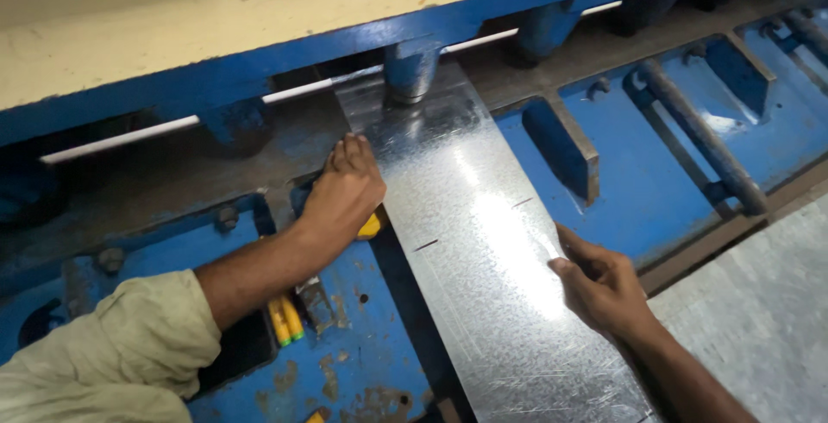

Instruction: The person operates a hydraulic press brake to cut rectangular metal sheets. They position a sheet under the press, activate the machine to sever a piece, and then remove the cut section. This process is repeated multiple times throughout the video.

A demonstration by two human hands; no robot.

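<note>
Silvery spangled metal sheet [483, 242] on a blue machine bed [638, 173] — cream top (yellow pencils [285, 321]).

Pale khaki sleeve [129, 345], left arm

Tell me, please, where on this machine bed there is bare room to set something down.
Bare blue bed lies between the metal strip and the round bar. Grey sheet at lower right is free. It is crowded by the left hand, with yellow tools, and at the right hand.
</note>
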